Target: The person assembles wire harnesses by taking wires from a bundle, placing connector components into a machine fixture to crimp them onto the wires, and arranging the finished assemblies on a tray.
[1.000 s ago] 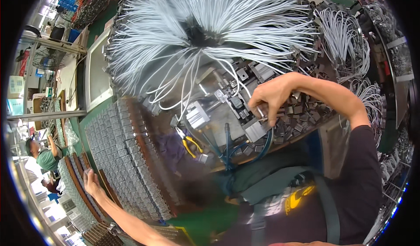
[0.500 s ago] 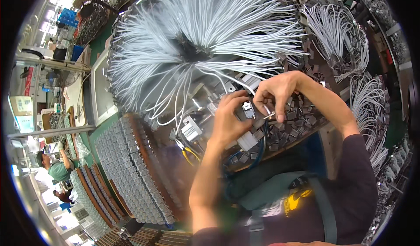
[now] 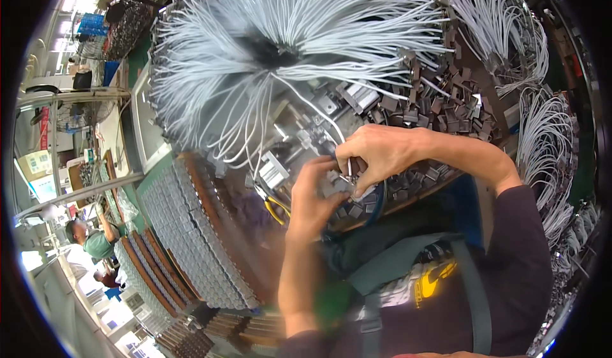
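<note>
A white cable [image 3: 320, 117] runs from the big bundle down to my right hand [image 3: 377, 154], whose thumb and fingers pinch its end. Facing it, my left hand [image 3: 312, 195] curls with thumb and fingertips close to that cable end. Something small and grey sits between the left fingers, too shaded to name. Beyond the hands stands a metal fixture [image 3: 313, 138]. Yellow-handled pliers [image 3: 275, 210] lie left of my left hand.
A large fan of white cables [image 3: 357, 27] covers the far bench. Small metal housings [image 3: 462, 103] are heaped at right. More cable bundles [image 3: 545, 141] hang farther right. Stacked rows of grey parts [image 3: 191, 230] stand at left. A co-worker [image 3: 99, 243] is at far left.
Both hands have moved left and closer together. The right hand has brought the cable end down beside the left fingers. The shiny metal housing between the hands is now mostly hidden.
</note>
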### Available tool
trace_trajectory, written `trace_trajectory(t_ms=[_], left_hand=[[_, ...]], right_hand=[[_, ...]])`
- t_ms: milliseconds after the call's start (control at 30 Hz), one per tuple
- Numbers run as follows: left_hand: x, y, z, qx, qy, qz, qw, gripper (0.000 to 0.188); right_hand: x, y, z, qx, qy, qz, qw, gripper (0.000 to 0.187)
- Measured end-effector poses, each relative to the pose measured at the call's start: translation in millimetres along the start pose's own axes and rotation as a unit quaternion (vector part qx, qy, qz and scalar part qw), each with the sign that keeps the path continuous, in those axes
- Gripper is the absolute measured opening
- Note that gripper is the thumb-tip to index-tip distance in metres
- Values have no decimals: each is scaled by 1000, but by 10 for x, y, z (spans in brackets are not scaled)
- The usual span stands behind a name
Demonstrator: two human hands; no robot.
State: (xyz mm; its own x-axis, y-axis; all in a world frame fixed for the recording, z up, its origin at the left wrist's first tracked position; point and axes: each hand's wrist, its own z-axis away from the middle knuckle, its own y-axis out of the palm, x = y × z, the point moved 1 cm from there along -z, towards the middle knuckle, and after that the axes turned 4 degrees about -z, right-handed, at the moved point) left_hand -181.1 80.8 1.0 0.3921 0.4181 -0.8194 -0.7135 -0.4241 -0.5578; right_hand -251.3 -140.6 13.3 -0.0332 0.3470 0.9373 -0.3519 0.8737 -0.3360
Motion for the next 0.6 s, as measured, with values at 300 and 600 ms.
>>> trace_trajectory(t_ms=[300, 600], left_hand=[[155, 66, 73, 38, -74, 239, 967, 65], [-110, -38, 99, 56, -67, 66, 994, 58]], right_hand=[[-144, 131, -70, 33, 17, -114, 993, 38], [-142, 150, -43, 19, 1, -69, 997, 36]])
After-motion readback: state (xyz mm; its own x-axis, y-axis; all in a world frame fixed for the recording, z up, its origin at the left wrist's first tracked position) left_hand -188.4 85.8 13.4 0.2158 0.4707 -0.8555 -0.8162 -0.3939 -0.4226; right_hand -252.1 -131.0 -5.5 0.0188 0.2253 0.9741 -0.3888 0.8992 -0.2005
